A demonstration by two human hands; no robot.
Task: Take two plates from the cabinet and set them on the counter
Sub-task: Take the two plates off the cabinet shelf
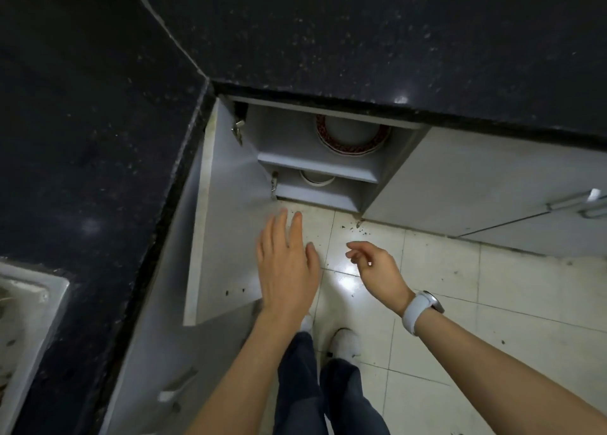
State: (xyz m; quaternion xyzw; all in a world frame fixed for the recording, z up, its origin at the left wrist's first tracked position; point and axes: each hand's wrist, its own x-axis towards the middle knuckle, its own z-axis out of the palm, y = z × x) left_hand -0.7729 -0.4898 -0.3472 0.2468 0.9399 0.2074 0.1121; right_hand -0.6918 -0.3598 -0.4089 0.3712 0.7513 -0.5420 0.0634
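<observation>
Nearest to me, both hands hang empty over the tiled floor: my left hand is flat with the fingers spread, just beside the swung-open cabinet door, and my right hand, a white watch at its wrist, is loosely curled around nothing. Beyond them the cabinet stands open under the dark counter. On its upper shelf sit the plates, a low stack with a red patterned rim, partly hidden by the counter's edge; how many there are I cannot tell. A white dish shows on the shelf below. I judge the plates to be stiff, glazed, slick and breakable, with some weight once two are lifted together. I would take them at opposite rims, thumbs on top and fingers underneath, and draw them out level.
</observation>
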